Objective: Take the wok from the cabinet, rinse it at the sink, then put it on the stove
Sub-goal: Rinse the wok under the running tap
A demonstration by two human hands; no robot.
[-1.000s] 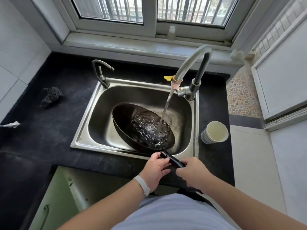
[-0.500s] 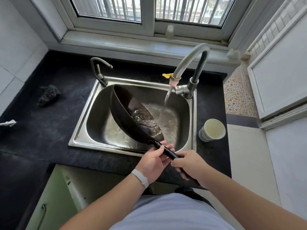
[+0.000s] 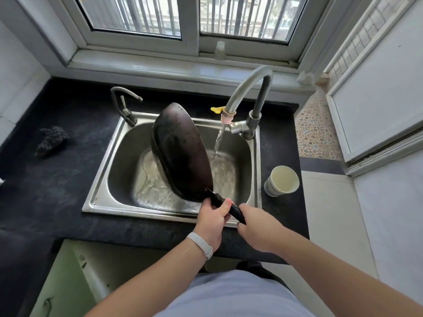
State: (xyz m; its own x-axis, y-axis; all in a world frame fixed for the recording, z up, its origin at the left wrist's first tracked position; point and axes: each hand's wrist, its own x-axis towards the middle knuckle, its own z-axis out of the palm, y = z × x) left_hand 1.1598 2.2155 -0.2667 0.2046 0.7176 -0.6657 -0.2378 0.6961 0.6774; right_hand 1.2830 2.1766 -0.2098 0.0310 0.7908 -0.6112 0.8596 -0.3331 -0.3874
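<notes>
A dark wok [image 3: 180, 149] is tipped steeply on its edge over the steel sink [image 3: 103, 186], its rounded underside turned toward me. Both hands hold its black handle at the sink's front rim. My left hand [image 3: 211, 219] grips the handle close to the pan. My right hand [image 3: 257, 226] grips the handle's end. Water runs from the tall faucet [image 3: 249, 90] into the basin to the right of the wok, missing the pan. Water pools on the sink floor.
A paper cup [image 3: 282, 180] stands on the black counter right of the sink. A dark scouring pad [image 3: 52, 139] lies on the counter at left. A small second tap [image 3: 124, 104] rises at the sink's back left corner. A pale green cabinet [image 3: 66, 277] is below the counter.
The wok went from lying flat under the stream, full of water, to standing nearly upright, and its water poured out into the sink. Both hands kept hold of the handle.
</notes>
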